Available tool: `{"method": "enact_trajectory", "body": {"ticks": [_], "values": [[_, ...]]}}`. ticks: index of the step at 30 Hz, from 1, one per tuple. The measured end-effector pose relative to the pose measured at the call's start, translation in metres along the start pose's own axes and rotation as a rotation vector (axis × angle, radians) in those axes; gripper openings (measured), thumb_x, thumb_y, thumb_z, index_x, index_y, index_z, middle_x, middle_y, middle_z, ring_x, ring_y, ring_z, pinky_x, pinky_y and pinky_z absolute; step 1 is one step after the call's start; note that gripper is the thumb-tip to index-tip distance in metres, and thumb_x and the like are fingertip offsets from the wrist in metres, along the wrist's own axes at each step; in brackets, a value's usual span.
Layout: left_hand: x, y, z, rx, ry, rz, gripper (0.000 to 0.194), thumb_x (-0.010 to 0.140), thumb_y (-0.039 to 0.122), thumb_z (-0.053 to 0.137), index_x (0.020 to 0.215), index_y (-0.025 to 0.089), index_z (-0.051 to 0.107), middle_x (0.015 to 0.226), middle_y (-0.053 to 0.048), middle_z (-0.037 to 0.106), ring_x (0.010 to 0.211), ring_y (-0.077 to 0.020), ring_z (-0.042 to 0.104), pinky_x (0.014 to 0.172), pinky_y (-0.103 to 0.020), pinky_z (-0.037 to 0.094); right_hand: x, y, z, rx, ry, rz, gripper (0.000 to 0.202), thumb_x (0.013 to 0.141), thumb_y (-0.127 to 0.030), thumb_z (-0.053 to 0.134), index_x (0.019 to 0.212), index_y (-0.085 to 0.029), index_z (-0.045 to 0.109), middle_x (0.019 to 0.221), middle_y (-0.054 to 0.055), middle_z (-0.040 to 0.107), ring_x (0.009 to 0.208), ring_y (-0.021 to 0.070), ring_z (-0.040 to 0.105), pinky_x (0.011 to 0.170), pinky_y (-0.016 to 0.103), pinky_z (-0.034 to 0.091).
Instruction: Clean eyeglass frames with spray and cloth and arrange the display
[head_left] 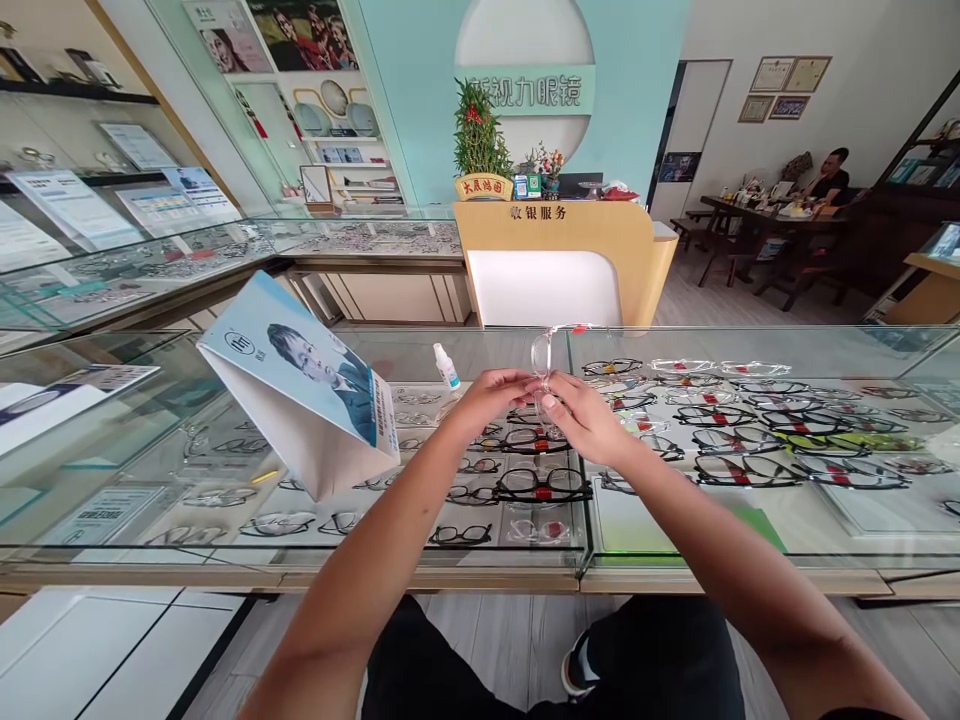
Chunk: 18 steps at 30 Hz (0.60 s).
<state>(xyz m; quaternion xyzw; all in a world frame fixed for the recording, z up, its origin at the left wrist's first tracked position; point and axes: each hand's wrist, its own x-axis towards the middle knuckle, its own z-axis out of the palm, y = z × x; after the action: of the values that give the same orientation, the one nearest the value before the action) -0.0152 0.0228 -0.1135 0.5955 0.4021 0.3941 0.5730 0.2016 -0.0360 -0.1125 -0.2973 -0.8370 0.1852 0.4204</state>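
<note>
Both my hands meet over the glass display counter (420,352), closed on one pair of clear-framed eyeglasses (541,354). The glasses are turned on end, one lens sticking up above my fingers and a temple with a red tag reaching right. My left hand (495,395) pinches the frame from the left; its fingertips are partly hidden. My right hand (583,415) grips it from the right, thumb against the lower part. A small white bottle (445,366) with a blue-green label stands on the glass, left of my hands.
Many eyeglasses (739,440) lie in rows in the case. A folded cardboard sign (300,370) stands on the counter at left. Past the counter are a wooden cashier desk (652,255) with a plant (480,135), and a person (831,180) seated at a table at far right.
</note>
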Motion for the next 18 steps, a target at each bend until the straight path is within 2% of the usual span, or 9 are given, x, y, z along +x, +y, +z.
{"method": "enact_trajectory", "body": {"ticks": [5, 9, 18], "values": [[0.0013, -0.0023, -0.0045, -0.041, -0.053, -0.117, 0.059, 0.058, 0.059, 0.109, 0.090, 0.017, 0.085, 0.088, -0.003, 0.077, 0.085, -0.0175, 0.067, 0.090, -0.037, 0.053, -0.0014, -0.0006, 0.0021, -0.043, -0.015, -0.016, 0.057, 0.123, -0.064, 0.029, 0.124, -0.026, 0.072, 0.111, 0.012, 0.076, 0.109, 0.0314, 0.070, 0.101, 0.049, 0.055], [0.0016, -0.0040, -0.0060, -0.073, -0.044, -0.136, 0.057, 0.054, 0.055, 0.111, 0.086, 0.017, 0.083, 0.084, 0.000, 0.074, 0.083, -0.0153, 0.066, 0.090, -0.034, 0.053, -0.0026, -0.0012, 0.0027, -0.024, -0.011, -0.023, 0.055, 0.124, -0.061, 0.031, 0.127, -0.026, 0.073, 0.116, 0.013, 0.077, 0.113, 0.0315, 0.071, 0.103, 0.049, 0.055], [-0.0013, -0.0013, -0.0084, -0.174, -0.185, -0.179, 0.062, 0.061, 0.058, 0.113, 0.094, 0.015, 0.084, 0.087, -0.003, 0.076, 0.084, -0.0144, 0.068, 0.084, -0.031, 0.052, -0.0041, -0.0051, 0.0025, 0.046, 0.026, -0.038, 0.054, 0.124, -0.061, 0.034, 0.132, -0.024, 0.074, 0.121, 0.013, 0.078, 0.116, 0.0297, 0.072, 0.103, 0.047, 0.058]]}}
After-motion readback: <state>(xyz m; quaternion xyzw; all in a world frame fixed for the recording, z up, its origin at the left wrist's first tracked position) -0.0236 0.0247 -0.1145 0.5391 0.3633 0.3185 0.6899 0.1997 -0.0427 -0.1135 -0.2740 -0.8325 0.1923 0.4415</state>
